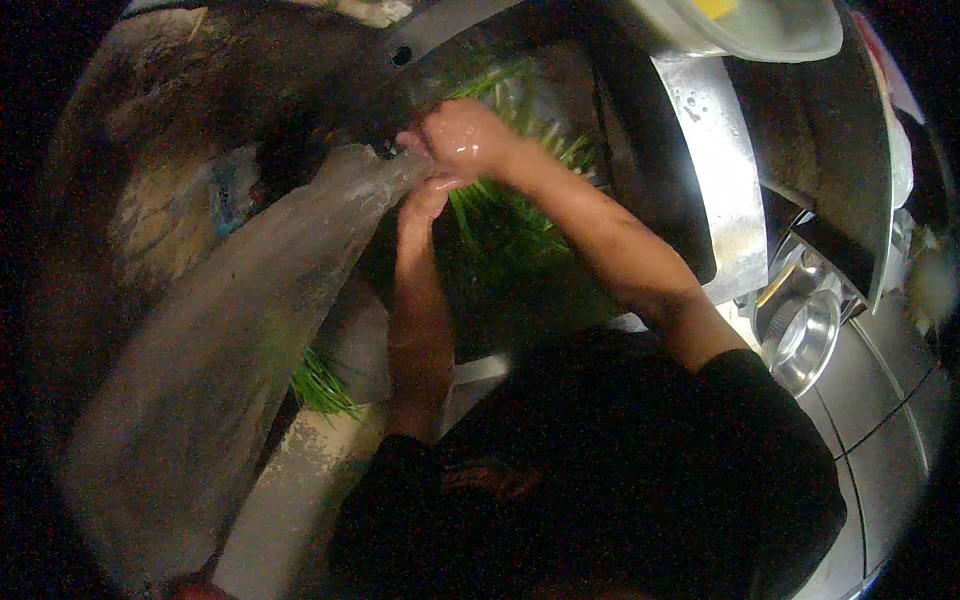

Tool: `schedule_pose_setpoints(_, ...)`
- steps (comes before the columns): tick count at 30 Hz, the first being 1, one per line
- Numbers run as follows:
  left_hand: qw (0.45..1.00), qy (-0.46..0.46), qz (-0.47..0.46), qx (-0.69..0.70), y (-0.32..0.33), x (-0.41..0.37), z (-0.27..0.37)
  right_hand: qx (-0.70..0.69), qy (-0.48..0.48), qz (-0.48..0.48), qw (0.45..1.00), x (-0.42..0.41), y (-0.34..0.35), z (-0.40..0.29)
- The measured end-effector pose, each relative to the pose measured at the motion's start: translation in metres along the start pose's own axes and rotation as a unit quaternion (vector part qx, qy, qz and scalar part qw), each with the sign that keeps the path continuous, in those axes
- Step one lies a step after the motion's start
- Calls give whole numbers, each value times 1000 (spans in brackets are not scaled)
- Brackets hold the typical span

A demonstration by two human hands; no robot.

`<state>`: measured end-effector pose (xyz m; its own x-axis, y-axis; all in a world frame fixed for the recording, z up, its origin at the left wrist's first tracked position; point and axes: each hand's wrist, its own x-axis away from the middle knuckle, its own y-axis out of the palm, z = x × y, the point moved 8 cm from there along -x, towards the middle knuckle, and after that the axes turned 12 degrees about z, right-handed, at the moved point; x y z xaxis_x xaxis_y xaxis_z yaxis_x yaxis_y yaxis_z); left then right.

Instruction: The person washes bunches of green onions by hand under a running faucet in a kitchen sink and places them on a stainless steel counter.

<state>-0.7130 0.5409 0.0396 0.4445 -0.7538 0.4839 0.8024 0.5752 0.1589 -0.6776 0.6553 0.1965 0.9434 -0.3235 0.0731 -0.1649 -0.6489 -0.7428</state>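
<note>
A large translucent plastic sheet or bag [232,300] stretches from the lower left and narrows to a gathered end between my hands. My right hand [465,139], wet and curled, grips that end from above. Just below it, my left hand [429,199] pinches the same gathered plastic; its fingers are partly hidden. Beneath and beyond both hands, long green leafy stalks [517,217], like chives or scallions, lie in a dark sink basin [480,322]. More green stalks [322,386] show beside the plastic at lower left.
The metal sink rim [724,172] curves along the right. A pale plastic container [787,34] stands at the top right, and a shiny metal bowl [810,341] lies farther down. A worn pale ledge [300,472] runs along the lower left. The left background is dark and blurred.
</note>
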Motion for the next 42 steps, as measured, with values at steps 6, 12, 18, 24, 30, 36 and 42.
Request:
schedule_pose_setpoints(6,971,-110,139,158,-23,-24,-14,-101,-74,320,939,8,-8,17)
schedule_pose_setpoints(12,995,-64,11,70,52,-33,86,-404,407,336,747,63,68,200)
schedule_pose_setpoints(18,997,-48,64,-9,64,-31,97,-34,430,160,888,100,243,324)
schedule_pose_setpoints(24,994,-33,49,-91,72,-8,114,-93,362,107,921,77,245,322)
schedule_pose_setpoints(30,979,27,106,-172,42,-11,106,-263,255,223,903,49,138,239)
schedule_pose_setpoints(36,988,32,72,-131,26,-18,78,-411,110,220,878,32,-2,87)
schedule_pose_setpoints(42,996,56,62,-28,43,-2,94,-376,207,329,841,19,5,70)
